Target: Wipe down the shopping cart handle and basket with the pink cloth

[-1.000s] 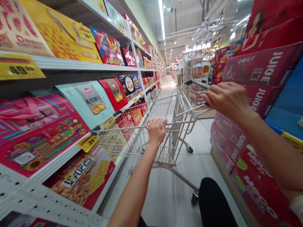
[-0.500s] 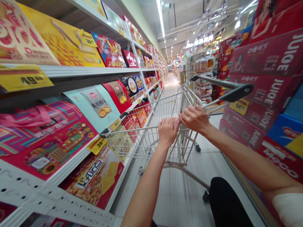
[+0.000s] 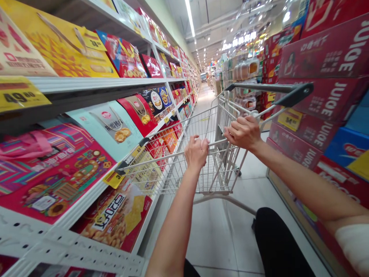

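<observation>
A grey wire shopping cart [image 3: 216, 188] stands at an angle across the aisle, its dark handle [image 3: 261, 88] up at the right. My left hand [image 3: 196, 152] is closed over the near top rim of the basket. To its right, my right hand [image 3: 243, 132] grips the same rim, its fingers curled round the bar. A gap with bare rim shows between the two hands. The rim under my palms is hidden. No goods show in the basket. The dark corner bumper [image 3: 122, 167] at the cart's left reaches close to the shelf edge.
White shelves [image 3: 106, 82] with boxed biscuits and yellow price tags line the left side. On the right are stacked red cartons [image 3: 319, 98] and blue boxes [image 3: 346, 157]. Tiled floor [image 3: 245, 227] runs along the aisle. My knee [image 3: 279, 242] is at the bottom.
My hands have moved apart along the rim, the left one leftward and the right one rightward. The cart's handle sits slightly higher and its left corner further left in view.
</observation>
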`<state>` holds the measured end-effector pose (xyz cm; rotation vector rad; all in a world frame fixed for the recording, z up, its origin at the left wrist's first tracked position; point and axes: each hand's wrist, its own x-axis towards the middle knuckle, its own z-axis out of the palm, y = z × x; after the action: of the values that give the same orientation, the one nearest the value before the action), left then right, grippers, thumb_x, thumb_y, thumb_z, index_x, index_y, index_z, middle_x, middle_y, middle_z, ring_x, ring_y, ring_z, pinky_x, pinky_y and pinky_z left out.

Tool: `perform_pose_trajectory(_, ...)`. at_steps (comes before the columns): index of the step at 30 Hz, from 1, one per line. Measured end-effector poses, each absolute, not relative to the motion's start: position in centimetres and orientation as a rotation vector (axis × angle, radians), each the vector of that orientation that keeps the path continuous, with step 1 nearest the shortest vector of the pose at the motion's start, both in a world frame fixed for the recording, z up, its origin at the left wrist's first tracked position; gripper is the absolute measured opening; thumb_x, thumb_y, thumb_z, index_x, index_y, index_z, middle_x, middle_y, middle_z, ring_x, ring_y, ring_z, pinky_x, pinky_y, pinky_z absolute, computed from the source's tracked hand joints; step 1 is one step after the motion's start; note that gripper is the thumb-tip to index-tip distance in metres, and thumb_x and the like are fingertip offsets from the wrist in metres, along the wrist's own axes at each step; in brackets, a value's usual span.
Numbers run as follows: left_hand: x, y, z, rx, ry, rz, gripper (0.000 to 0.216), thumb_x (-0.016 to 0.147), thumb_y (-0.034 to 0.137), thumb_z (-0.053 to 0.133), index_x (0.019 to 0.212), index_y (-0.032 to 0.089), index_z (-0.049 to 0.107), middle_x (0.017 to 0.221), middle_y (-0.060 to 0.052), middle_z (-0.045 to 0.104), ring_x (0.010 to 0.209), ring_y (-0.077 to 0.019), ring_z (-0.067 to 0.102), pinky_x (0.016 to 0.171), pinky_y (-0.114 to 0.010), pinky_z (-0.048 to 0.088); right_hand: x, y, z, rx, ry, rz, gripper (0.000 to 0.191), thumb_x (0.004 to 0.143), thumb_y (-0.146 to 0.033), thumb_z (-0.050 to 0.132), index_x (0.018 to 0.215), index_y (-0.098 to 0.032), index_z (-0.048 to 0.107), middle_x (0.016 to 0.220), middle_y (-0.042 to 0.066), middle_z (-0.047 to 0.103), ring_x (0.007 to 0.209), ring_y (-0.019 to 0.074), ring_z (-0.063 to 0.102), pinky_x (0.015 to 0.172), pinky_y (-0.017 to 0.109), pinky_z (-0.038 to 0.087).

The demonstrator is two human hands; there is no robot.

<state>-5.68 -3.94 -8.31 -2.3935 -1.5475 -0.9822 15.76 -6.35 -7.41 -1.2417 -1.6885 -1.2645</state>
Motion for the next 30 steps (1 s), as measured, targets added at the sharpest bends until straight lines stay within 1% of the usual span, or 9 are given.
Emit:
perform_pose_trajectory(4, -3.2, -5.1, -8.7, -2.436, -1.435, -0.913, 0.039, 0.107, 0.046, 0.035, 0.12, 0.025, 0.065, 0.106, -0.006, 0.067, 0.1, -0.0235, 0.065, 0.084, -0.033, 0.045, 17.1, -5.1, -7.8, -1.317, -1.506, -1.237, 0.044, 0.094, -0.026, 0.055, 0.051, -0.02, 0.051, 0.053, 0.0, 0.05, 0.067, 0.0157, 0.043, 0.075, 0.037, 0.027)
perform_pose_trajectory(7, -2.9, -5.5, -8.7, -2.517, -1.304, -0.821, 0.041, 0.105, 0.047, 0.041, 0.137, 0.023, 0.052, 0.118, -0.01, 0.063, 0.105, -0.025, 0.064, 0.085, -0.034, 0.047, 18.4, -4.6, -7.8, -1.352, -1.476, -1.158, 0.045, 0.093, -0.026, 0.055, 0.049, -0.02, 0.049, 0.052, 0.0, 0.049, 0.066, 0.0156, 0.043, 0.076, 0.038, 0.029)
perform_pose_trajectory(11, -3.5, -4.9, -7.6, -2.7, -1.146, -0.589, 0.05, 0.102, 0.051, 0.049, 0.144, 0.025, 0.044, 0.128, -0.011, 0.061, 0.106, -0.0263, 0.066, 0.08, -0.033, 0.049, 20.3, -4.5, -7.6, -1.4, -1.536, -1.07, 0.044, 0.093, -0.027, 0.054, 0.05, -0.02, 0.052, 0.054, 0.001, 0.052, 0.068, 0.0167, 0.045, 0.078, 0.039, 0.032)
perform_pose_trajectory(14, -3.3, -4.3, -6.9, -2.802, -1.14, -0.529, 0.051, 0.099, 0.057, 0.052, 0.14, 0.028, 0.048, 0.128, -0.009, 0.065, 0.107, -0.0267, 0.068, 0.079, -0.032, 0.049, 21.2, -4.4, -7.7, -1.4, -1.547, -1.053, 0.043, 0.093, -0.026, 0.053, 0.05, -0.02, 0.056, 0.055, 0.002, 0.053, 0.068, 0.0172, 0.046, 0.079, 0.039, 0.032)
perform_pose_trajectory(17, -2.7, -3.9, -6.7, -2.842, -1.288, -0.624, 0.046, 0.096, 0.062, 0.055, 0.125, 0.026, 0.059, 0.114, -0.007, 0.072, 0.102, -0.0271, 0.069, 0.079, -0.032, 0.049, 21.8, -4.2, -7.9, -1.382, -1.541, -1.043, 0.044, 0.094, -0.026, 0.052, 0.05, -0.02, 0.057, 0.055, 0.002, 0.054, 0.068, 0.0177, 0.045, 0.079, 0.04, 0.032)
perform_pose_trajectory(20, -2.4, -3.5, -6.7, -2.821, -1.405, -0.969, 0.042, 0.098, 0.061, 0.051, 0.11, 0.024, 0.064, 0.096, -0.005, 0.073, 0.094, -0.0245, 0.069, 0.079, -0.033, 0.049, 22.0, -4.0, -8.0, -1.366, -1.536, -1.029, 0.044, 0.094, -0.027, 0.052, 0.05, -0.021, 0.056, 0.055, 0.002, 0.053, 0.068, 0.0176, 0.043, 0.08, 0.04, 0.032)
perform_pose_trajectory(24, -2.7, -2.0, -6.0, -2.522, -1.246, -1.588, 0.035, 0.094, 0.055, 0.061, 0.093, 0.021, 0.063, 0.106, -0.007, 0.068, 0.104, -0.0232, 0.064, 0.093, -0.035, 0.049, 22.0, -4.0, -8.0, -1.333, -1.525, -1.062, 0.044, 0.093, -0.027, 0.052, 0.049, -0.021, 0.055, 0.054, 0.001, 0.051, 0.066, 0.0169, 0.041, 0.079, 0.039, 0.031)
perform_pose_trajectory(27, -2.8, -1.1, -5.4, -2.304, -1.226, -1.788, 0.028, 0.089, 0.046, 0.071, 0.101, 0.023, 0.06, 0.103, -0.005, 0.067, 0.096, -0.0218, 0.064, 0.09, -0.036, 0.049, 21.9, -4.1, -8.0, -1.301, -1.512, -1.094, 0.044, 0.093, -0.026, 0.053, 0.048, -0.021, 0.054, 0.053, 0.001, 0.05, 0.066, 0.0169, 0.042, 0.078, 0.039, 0.032)
perform_pose_trajectory(30, -2.3, -1.6, -5.5, -2.305, -1.15, -1.724, 0.019, 0.092, 0.028, 0.066, 0.107, 0.025, 0.057, 0.101, -0.004, 0.068, 0.094, -0.0209, 0.064, 0.088, -0.035, 0.049, 21.7, -4.3, -8.0, -1.291, -1.513, -1.065, 0.045, 0.092, -0.025, 0.054, 0.047, -0.02, 0.053, 0.052, 0.001, 0.05, 0.065, 0.0166, 0.043, 0.078, 0.039, 0.032)
